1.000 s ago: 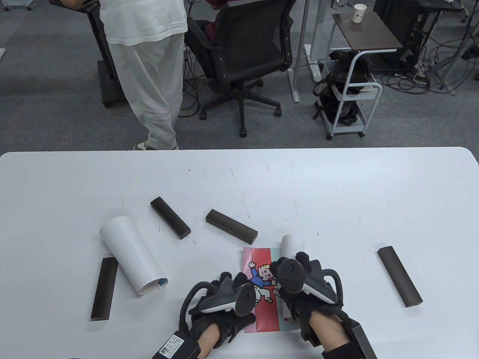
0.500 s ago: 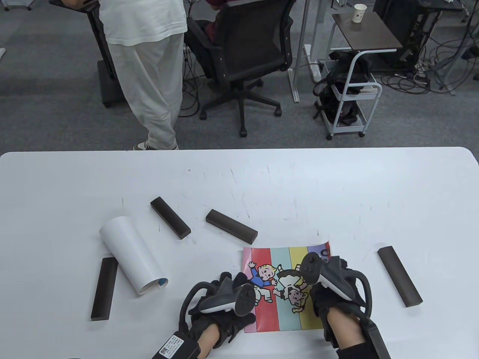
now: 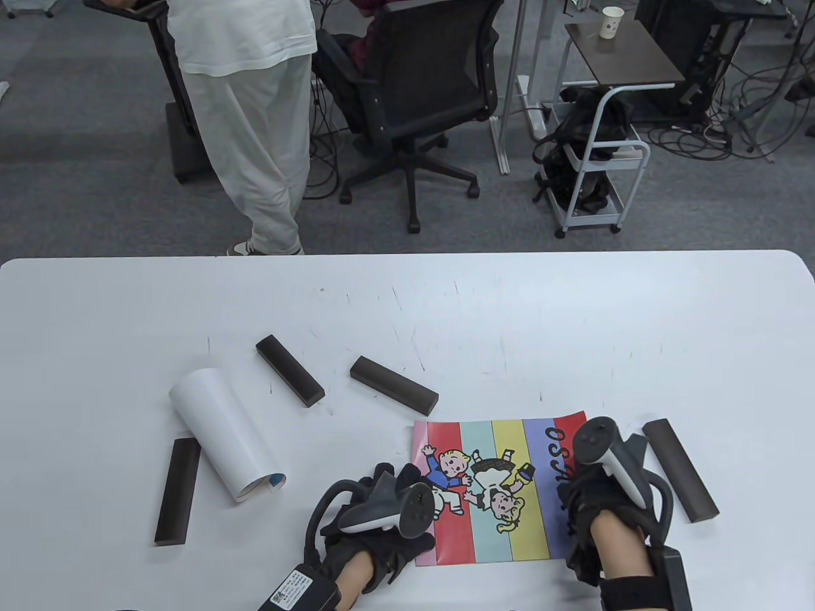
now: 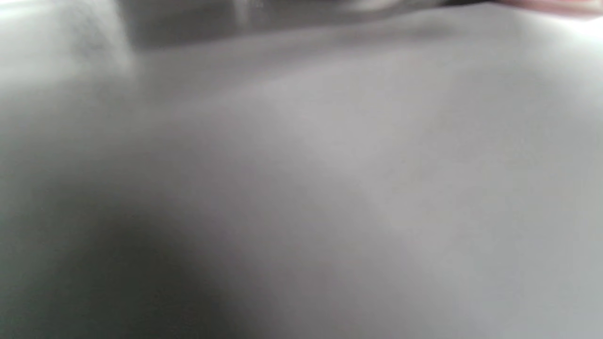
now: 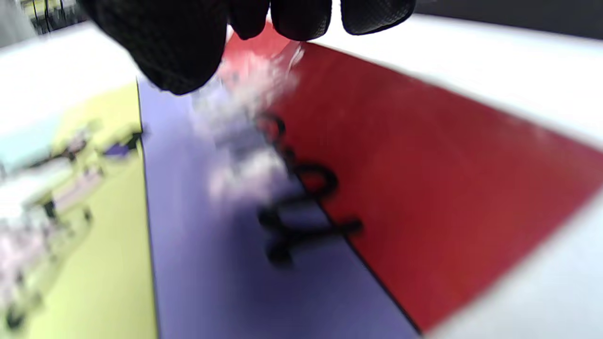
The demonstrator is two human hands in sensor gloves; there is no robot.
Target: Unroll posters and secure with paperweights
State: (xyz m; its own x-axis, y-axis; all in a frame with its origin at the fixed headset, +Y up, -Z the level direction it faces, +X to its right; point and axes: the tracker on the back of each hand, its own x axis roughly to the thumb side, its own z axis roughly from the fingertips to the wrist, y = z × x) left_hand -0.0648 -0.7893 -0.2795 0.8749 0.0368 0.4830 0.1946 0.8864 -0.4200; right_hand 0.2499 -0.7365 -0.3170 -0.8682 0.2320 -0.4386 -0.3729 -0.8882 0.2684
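Curl is the danger: your striped cartoon poster lies spread flat on the white worktop, near its front edge, with nothing weighing it down yet. Your left hand rests on its left margin; whether those fingers are flat or curled you cannot tell, as the tracker hides them and the left wrist view is only blur. Your right hand presses on the red right-hand stripe, fingertips down on the paper and clasping nothing.

Lift either hand and that side will likely spring back into a roll. The nearest dark rectangular paperweight bar sits just beside your right hand, so reaching for it means freeing the very edge it should pin. 3 more dark bars lie to the left, near the second poster, a white roll not yet opened.
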